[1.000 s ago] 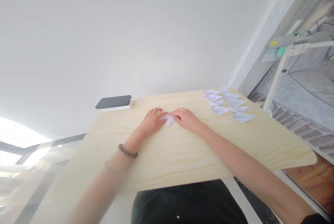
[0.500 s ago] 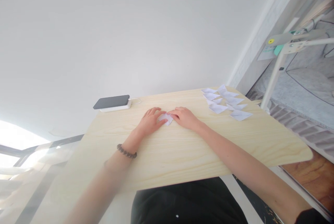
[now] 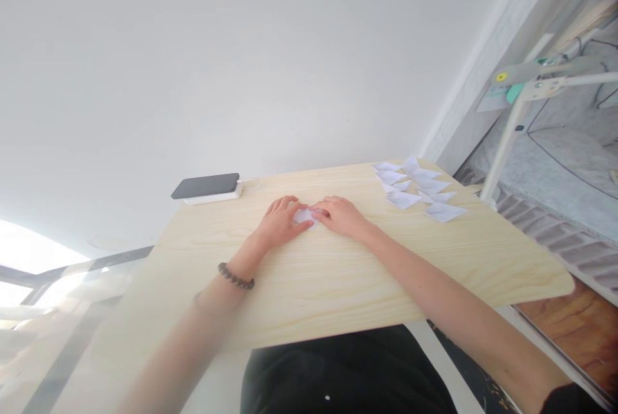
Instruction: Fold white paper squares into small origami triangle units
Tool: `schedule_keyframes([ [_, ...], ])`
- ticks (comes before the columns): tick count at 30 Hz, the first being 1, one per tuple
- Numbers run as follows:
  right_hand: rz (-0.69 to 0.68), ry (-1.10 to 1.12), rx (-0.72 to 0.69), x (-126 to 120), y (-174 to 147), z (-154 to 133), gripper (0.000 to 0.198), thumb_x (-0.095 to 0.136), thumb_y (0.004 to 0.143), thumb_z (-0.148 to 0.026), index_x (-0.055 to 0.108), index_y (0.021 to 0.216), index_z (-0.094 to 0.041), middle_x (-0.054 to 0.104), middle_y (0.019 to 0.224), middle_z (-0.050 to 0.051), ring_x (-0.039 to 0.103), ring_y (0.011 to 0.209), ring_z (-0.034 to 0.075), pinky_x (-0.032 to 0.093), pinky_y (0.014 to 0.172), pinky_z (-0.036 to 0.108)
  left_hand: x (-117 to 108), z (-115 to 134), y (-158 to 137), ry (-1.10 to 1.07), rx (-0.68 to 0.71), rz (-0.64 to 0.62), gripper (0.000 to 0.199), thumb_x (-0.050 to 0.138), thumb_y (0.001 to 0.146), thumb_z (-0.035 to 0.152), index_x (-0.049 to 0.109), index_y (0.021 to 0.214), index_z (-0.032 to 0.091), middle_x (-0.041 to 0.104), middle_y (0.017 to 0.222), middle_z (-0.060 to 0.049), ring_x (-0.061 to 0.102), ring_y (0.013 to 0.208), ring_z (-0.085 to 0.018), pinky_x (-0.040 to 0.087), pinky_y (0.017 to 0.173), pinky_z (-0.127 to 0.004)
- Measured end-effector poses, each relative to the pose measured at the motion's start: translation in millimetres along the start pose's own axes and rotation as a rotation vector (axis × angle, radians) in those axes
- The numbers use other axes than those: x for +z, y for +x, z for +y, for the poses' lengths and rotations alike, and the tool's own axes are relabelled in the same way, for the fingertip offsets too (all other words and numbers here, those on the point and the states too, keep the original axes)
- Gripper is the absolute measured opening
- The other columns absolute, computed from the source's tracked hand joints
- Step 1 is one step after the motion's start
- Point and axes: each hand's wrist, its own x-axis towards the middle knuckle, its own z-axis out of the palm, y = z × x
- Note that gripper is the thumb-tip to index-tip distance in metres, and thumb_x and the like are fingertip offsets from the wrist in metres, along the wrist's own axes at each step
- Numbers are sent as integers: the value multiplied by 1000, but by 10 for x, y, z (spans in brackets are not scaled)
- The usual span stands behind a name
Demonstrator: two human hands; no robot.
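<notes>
A small folded piece of white paper (image 3: 304, 216) lies on the pale wooden table between my two hands. My left hand (image 3: 279, 224) grips its left side, with the thumb along the near edge and the fingers at the far edge. From the right, my right hand (image 3: 340, 216) pinches the paper's upper right edge with thumb and forefinger. Fingers cover part of the paper, so its full shape is hidden. Off to the right on the table, several folded white paper pieces (image 3: 445, 211) with pointed ends sit in two rough rows.
At the table's back left, a dark phone (image 3: 206, 186) rests on a white block (image 3: 215, 197) with a white cable (image 3: 251, 181). The table (image 3: 299, 291) stands against a plain wall (image 3: 270, 66). A white metal frame (image 3: 506, 131) rises beyond the right edge.
My right thumb and forefinger have shifted slightly on the paper, and my left thumb reaches a little further right across it. The other paper pieces stay in place.
</notes>
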Motion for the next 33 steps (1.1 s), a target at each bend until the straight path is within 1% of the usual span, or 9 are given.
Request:
schedule_keyframes([
  [2, -6, 12, 6, 4, -1, 9, 29, 46, 83, -37, 60, 105, -23, 61, 83, 4, 53, 81, 15, 35, 77, 26, -8, -53, -4, -24, 25, -8, 44, 40, 82, 49, 48, 119, 27, 41, 122, -7, 37, 116, -23, 27, 100, -42],
  [5, -7, 20, 12, 11, 4, 22, 31, 46, 83, -39, 60, 105, -23, 60, 82, 4, 52, 79, 14, 35, 75, 26, -20, -144, -1, -52, 66, -52, 39, 31, 88, 40, 47, 121, 29, 40, 125, -6, 36, 117, -21, 26, 100, -41],
  [10, 4, 44, 7, 19, 13, 30, 30, 47, 82, -39, 60, 105, -24, 60, 81, 3, 52, 77, 14, 35, 74, 26, -23, -188, 27, -42, 68, -57, 37, 35, 86, 38, 49, 120, 28, 41, 125, -6, 38, 116, -22, 27, 100, -41],
  [15, 4, 102, 22, 7, -1, 44, 30, 50, 80, -39, 60, 103, -21, 59, 74, 2, 51, 73, 13, 36, 71, 26, -57, -123, 16, -70, 69, 5, 33, 39, 85, 36, 52, 113, 24, 49, 116, -6, 43, 111, -20, 32, 97, -38],
  [19, 1, 111, -1, -4, -11, 48, 32, 52, 79, -40, 60, 104, -21, 59, 78, 3, 52, 78, 14, 36, 74, 26, -82, -75, -13, -46, 13, 9, 31, 39, 84, 40, 57, 103, 25, 50, 115, -5, 46, 108, -21, 37, 94, -37],
  [23, 1, 97, 15, -2, -5, 37, 32, 53, 78, -40, 60, 102, -22, 59, 77, 2, 52, 76, 14, 36, 73, 26, -76, -18, -28, 6, -34, 13, 34, 44, 79, 48, 56, 103, 26, 48, 117, -4, 45, 109, -22, 38, 92, -38],
  [25, 5, 110, 30, -2, -2, 38, 31, 54, 77, -40, 60, 101, -21, 59, 75, 1, 51, 73, 13, 36, 70, 25, -77, 17, -30, 27, -62, 17, 34, 47, 78, 48, 54, 103, 26, 50, 113, -3, 47, 106, -22, 39, 89, -38],
  [29, 10, 148, 5, -21, -13, 66, 29, 54, 77, -39, 61, 97, -20, 59, 74, 1, 51, 71, 12, 37, 68, 24, -111, 86, -31, 82, -130, 12, 31, 49, 77, 47, 51, 98, 24, 51, 104, -4, 50, 96, -22, 45, 77, -38],
  [33, 3, 127, 1, -58, -41, 75, 28, 51, 79, -40, 62, 96, -21, 59, 82, 2, 53, 72, 11, 38, 69, 23, -138, 136, -35, 122, -137, 2, 30, 50, 77, 46, 52, 99, 25, 49, 107, -4, 48, 99, -23, 46, 73, -36],
])
